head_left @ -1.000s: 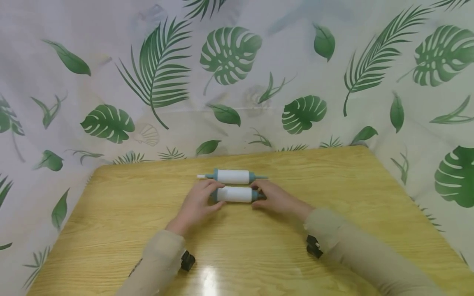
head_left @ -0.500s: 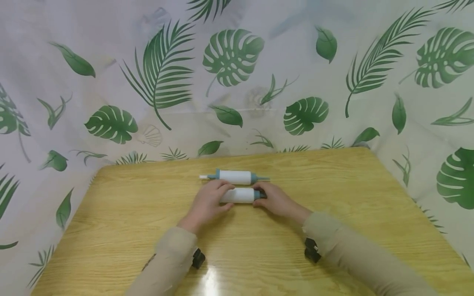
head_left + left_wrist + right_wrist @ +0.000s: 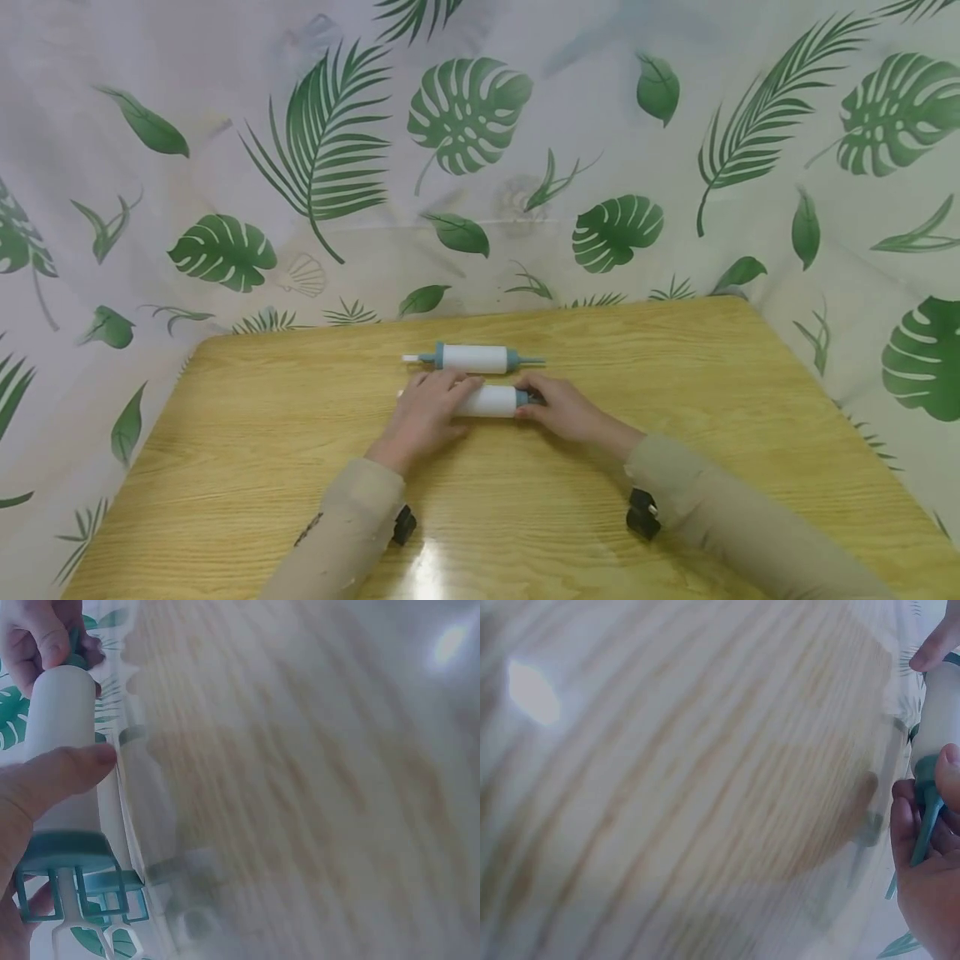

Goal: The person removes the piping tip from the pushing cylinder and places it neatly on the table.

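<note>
Both hands are on a large syringe (image 3: 487, 401) with a white barrel and teal end parts. My left hand (image 3: 427, 412) grips the barrel near its plunger end; in the left wrist view the thumb lies across the white barrel, just above a teal collar (image 3: 64, 851) with square finger loops. A white ring-handled plunger (image 3: 67, 900) sticks out below that collar. At the other end, my right hand (image 3: 566, 408) holds the teal tip between thumb and fingers, and the thin nozzle (image 3: 926, 825) runs along the palm in the right wrist view.
A second, matching syringe (image 3: 474, 358) lies just behind the held one, parallel to it, nozzle to the right. The wood-grain table (image 3: 510, 517) ends at the back against a leaf-patterned cloth (image 3: 525, 275). Black wrist cameras hang under both sleeves.
The left hand has slid right along the barrel, from the teal collar onto the white part. The syringe has shifted slightly towards me; the right hand keeps its hold. The rear syringe stays put.
</note>
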A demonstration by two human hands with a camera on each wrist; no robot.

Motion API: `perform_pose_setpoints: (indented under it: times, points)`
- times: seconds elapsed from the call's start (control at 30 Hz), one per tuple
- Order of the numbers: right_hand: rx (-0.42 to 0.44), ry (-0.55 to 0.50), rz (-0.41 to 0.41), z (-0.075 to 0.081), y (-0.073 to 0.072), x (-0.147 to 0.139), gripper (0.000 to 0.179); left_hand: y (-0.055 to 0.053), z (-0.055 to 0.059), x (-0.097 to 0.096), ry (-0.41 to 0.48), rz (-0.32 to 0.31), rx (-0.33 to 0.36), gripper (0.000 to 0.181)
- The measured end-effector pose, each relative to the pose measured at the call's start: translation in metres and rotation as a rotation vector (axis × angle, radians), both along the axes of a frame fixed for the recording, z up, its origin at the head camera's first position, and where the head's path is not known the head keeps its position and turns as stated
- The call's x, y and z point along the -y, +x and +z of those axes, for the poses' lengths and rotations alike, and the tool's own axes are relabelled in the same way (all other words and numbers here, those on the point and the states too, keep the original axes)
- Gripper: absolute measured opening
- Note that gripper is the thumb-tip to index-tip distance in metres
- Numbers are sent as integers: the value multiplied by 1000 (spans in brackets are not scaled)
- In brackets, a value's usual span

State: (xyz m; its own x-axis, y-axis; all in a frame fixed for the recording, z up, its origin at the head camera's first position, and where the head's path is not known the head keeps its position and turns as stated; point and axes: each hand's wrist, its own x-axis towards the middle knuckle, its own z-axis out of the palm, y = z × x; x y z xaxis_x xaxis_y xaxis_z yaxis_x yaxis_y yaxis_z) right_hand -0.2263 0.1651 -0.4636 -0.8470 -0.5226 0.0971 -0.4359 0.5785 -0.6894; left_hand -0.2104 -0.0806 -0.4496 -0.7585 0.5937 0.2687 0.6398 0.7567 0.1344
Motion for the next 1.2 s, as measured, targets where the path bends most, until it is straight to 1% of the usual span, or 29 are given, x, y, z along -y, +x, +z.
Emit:
perform_pose_setpoints:
  times: [0.1,0.17,0.33,0.47,0.67,0.8,0.9,1.03,1.13,1.2]
  points:
    - [13,-1,16,1,0,0,32,1,-1,1,-2,0,-40,68]
    - [29,0,23,1,2,-1,33,2,-3,1,-4,-14,-58,68]
    - [51,14,0,-1,8,-7,34,3,-6,-1,-21,-64,-78,65]
    - [40,25,-12,0,8,-7,36,3,-7,1,-17,-58,-84,65]
    - [32,9,12,4,5,-3,34,1,-5,6,-1,-46,-58,69]
    - [18,1,9,4,5,-1,33,1,-3,7,1,-45,-48,67]
    - [7,3,12,3,6,-1,32,2,-1,7,5,-47,-21,66]
    - [11,-4,21,2,7,-2,31,3,1,7,18,-54,39,66]
    - [11,-13,20,0,8,-2,32,2,2,7,30,-60,76,67]
    - [7,-19,17,-1,8,-3,32,1,3,7,41,-67,89,67]
